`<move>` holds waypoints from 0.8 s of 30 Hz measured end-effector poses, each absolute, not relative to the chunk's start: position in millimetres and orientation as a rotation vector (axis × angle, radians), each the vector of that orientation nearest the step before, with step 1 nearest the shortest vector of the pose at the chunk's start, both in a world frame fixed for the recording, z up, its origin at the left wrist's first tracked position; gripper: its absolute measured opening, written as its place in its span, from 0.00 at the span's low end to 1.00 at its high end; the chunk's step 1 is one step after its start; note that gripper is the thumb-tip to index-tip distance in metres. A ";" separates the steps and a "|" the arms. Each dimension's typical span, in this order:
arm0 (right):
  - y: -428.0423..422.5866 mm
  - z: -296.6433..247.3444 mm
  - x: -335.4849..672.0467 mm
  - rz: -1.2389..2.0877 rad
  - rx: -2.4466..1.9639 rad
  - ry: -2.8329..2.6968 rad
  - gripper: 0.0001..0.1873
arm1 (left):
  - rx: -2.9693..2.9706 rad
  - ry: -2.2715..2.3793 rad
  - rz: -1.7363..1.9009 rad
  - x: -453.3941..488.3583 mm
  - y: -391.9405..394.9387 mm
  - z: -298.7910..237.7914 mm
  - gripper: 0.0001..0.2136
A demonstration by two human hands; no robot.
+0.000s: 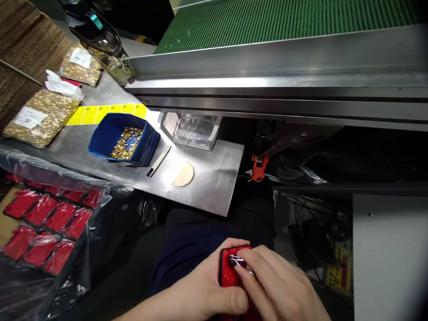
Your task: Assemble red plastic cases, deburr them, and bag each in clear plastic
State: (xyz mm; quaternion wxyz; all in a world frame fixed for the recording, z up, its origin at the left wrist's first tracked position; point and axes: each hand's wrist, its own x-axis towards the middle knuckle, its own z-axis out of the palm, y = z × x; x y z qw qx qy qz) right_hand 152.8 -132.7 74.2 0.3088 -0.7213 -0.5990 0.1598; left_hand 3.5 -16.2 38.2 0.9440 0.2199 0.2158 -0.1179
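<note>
Low in the view, over the lap, my left hand [203,285] is closed around a red plastic part with a black rim [227,274]. Its thumb lies across the near side of the part. My right hand [284,285] pinches a small shiny metal piece [236,258] between thumb and fingertips, at the part's upper end. The metal piece looks thin and silvery; its exact kind cannot be made out. Right-hand fingers cover much of the red part's right side.
On the metal table [214,178] are a blue bin [150,142] of small brass pieces, a clear tray [197,131], a pen-like tool [159,161] and a round wooden disc [183,174]. Bags of brass pieces [47,116], red parts in plastic [50,214] and a green conveyor [284,20] surround it.
</note>
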 end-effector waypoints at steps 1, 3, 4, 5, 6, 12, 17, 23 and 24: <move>-132.2 75.1 155.3 0.447 -1.886 -1.577 0.10 | 0.453 0.435 -0.241 3.8 -15.1 38.7 0.42; -134.0 78.8 164.1 0.624 -1.810 -1.506 0.09 | 0.451 0.420 -0.251 4.4 -13.0 39.9 0.43; -136.7 81.2 169.9 0.725 -1.777 -1.425 0.08 | 0.443 0.411 -0.260 4.4 -12.1 40.4 0.43; -140.4 83.6 176.0 0.796 -1.765 -1.328 0.06 | 0.436 0.406 -0.268 4.3 -11.4 40.6 0.43; -144.6 85.6 181.6 0.823 -1.778 -1.245 0.04 | 0.433 0.404 -0.275 4.0 -10.9 40.6 0.43; -152.7 79.1 182.2 0.637 -1.821 -1.503 0.12 | 0.345 0.414 -0.267 4.3 -11.5 38.1 0.41; -138.6 66.4 167.8 0.495 -1.750 -1.729 0.12 | 0.336 0.401 -0.250 6.0 -12.1 37.7 0.41; -137.9 70.0 166.8 0.414 -1.704 -1.776 0.12 | 0.349 0.428 -0.242 5.8 -12.9 38.3 0.41; -138.8 70.9 168.0 0.452 -1.683 -1.763 0.13 | 0.351 0.419 -0.248 6.0 -13.1 38.6 0.42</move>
